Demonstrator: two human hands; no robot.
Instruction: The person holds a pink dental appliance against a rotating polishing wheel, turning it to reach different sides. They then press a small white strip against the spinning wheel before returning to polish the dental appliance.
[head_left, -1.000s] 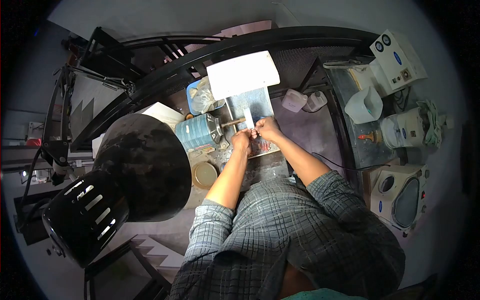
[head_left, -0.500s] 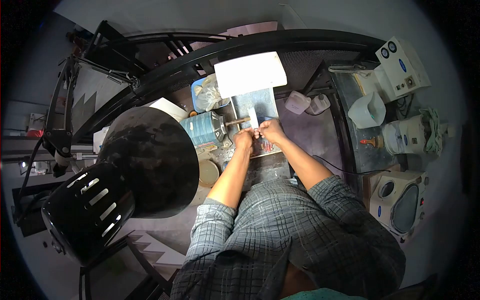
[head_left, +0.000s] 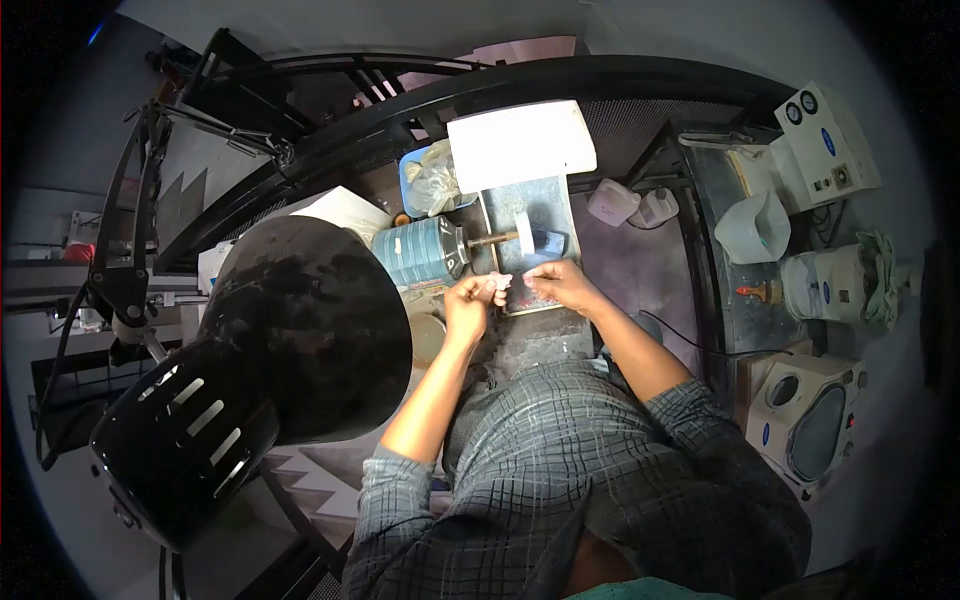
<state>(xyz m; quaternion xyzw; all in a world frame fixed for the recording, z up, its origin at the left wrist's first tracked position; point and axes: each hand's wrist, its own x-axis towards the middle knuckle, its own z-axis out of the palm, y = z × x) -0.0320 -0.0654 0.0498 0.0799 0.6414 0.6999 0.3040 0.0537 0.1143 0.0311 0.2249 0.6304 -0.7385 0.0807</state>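
Note:
My left hand [head_left: 468,304] is closed on a small pale pinkish piece [head_left: 501,282], held between thumb and fingers; its exact kind is too small to tell. Just to its right, my right hand [head_left: 563,285] has its thumb and fingertips pinched together, and what is in them, if anything, does not show. Beyond both hands, apart from them, stands a white polishing wheel [head_left: 525,233] on the shaft of a blue-green motor [head_left: 415,250]. The wheel sits over a shallow grey tray [head_left: 512,198] with a bluish piece [head_left: 549,243] lying in it.
A bright white hood [head_left: 522,148] covers the tray's far end. Left of it is a blue basin [head_left: 406,184] with a plastic bag [head_left: 435,182]. A large black lamp [head_left: 310,330] looms at left. White jugs [head_left: 613,203], a pitcher [head_left: 752,230] and a brush [head_left: 762,291] are at right.
Both hands have come back from the wheel toward my body and moved apart from each other. The pale piece now shows in my left hand. The view has shifted slightly.

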